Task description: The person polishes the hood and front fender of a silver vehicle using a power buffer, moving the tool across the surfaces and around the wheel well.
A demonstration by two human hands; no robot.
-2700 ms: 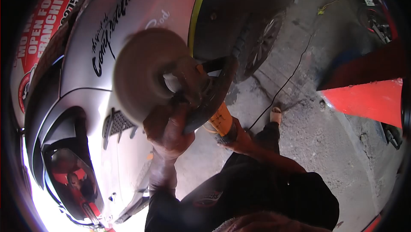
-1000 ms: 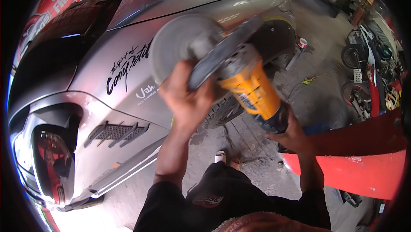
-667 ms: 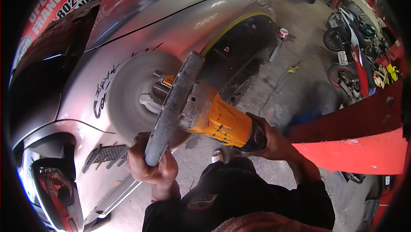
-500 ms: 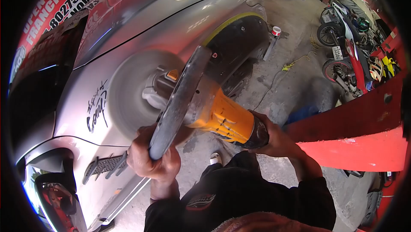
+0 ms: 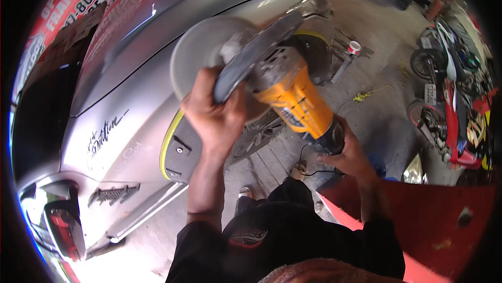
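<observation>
An orange and black power polisher (image 5: pixel 300 97) is held in both hands over the side of a silver car (image 5: pixel 136 121). My left hand (image 5: pixel 212 97) is wrapped round the polisher's dark curved handle (image 5: pixel 261 50). At the rear end of the body, my right hand (image 5: pixel 348 152) grips the black part. The round grey pad (image 5: pixel 201 48) looks blurred and lies over the silver fender; whether it touches the surface is hard to tell. Below the pad and left of the wheel (image 5: pixel 259 139) is a dark arch trim (image 5: pixel 185 144) edged in yellow.
A red panel (image 5: pixel 418 225) stands close on the right. Motorcycles (image 5: pixel 449 110) are parked at the far right. A roll of tape (image 5: pixel 354 48) sits on a stand, near a yellow cord (image 5: pixel 361 96) on the floor. The car mirror (image 5: pixel 63 225) juts out at lower left.
Both hands and the polisher have moved up and to the right in view. The pad now covers a higher part of the fender, and the wheel and lower arch trim have come into sight.
</observation>
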